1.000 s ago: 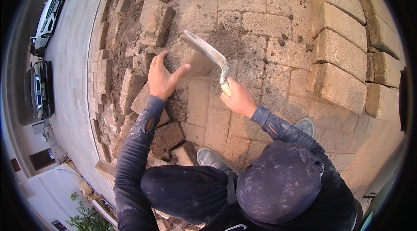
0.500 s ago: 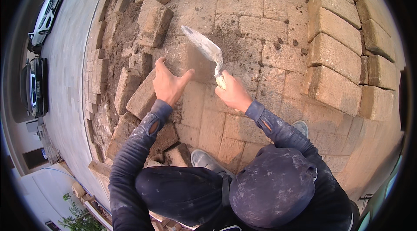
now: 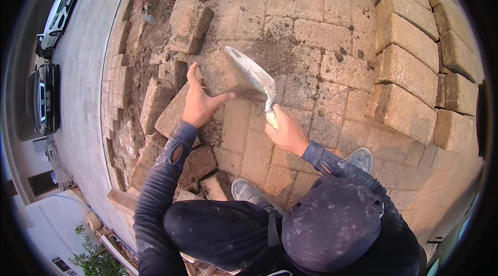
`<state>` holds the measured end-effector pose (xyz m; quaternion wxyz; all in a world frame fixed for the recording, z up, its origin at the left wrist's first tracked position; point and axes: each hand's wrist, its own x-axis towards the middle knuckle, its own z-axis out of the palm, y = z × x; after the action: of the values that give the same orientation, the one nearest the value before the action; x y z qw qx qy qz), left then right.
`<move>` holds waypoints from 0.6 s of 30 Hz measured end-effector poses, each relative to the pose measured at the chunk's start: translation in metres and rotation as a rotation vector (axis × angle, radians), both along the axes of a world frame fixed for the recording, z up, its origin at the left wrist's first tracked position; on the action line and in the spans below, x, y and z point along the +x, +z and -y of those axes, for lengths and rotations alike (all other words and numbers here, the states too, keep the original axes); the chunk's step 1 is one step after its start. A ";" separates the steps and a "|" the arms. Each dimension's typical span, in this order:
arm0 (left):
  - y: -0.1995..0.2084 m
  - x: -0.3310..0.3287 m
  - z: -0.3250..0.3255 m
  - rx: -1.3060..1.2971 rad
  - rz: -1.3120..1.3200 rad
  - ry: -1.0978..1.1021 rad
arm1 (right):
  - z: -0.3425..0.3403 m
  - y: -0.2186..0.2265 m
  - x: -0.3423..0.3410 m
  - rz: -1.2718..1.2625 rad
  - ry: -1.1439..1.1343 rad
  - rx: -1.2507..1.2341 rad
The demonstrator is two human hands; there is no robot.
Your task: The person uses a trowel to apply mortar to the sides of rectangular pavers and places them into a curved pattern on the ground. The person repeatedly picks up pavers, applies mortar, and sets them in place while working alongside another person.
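Tan stone paver (image 3: 220, 74) stands tilted at the edge of the laid paving (image 3: 311, 32), beside bare dirt. The left hand (image 3: 199, 102), fingers spread open, steadies its side. The right hand (image 3: 284, 132), grip closed around a trowel (image 3: 254, 76), lays the blade against it.
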<state>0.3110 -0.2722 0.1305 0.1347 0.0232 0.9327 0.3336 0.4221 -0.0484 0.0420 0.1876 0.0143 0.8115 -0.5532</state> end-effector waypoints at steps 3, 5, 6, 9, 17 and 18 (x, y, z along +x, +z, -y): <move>-0.017 -0.010 0.016 -0.053 -0.120 -0.117 | -0.001 0.000 -0.003 -0.099 -0.044 0.006; -0.023 -0.018 0.030 -0.030 -0.144 -0.217 | -0.021 0.011 -0.018 -0.143 -0.011 0.007; -0.031 -0.016 0.036 -0.033 -0.156 -0.253 | -0.027 0.028 -0.018 -0.145 -0.015 0.065; -0.037 -0.017 0.034 0.096 -0.181 -0.229 | -0.050 0.059 -0.018 -0.365 0.114 0.343; -0.082 -0.013 0.051 0.246 -0.214 -0.124 | -0.063 0.069 -0.037 -0.790 0.380 0.840; -0.085 -0.016 0.042 0.286 -0.223 -0.107 | -0.066 0.073 -0.045 -0.796 0.383 0.911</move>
<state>0.2948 -0.3145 0.0455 0.0434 0.1285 0.8824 0.4505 0.3771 0.0175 0.1154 -0.0578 -0.2594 0.9614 -0.0720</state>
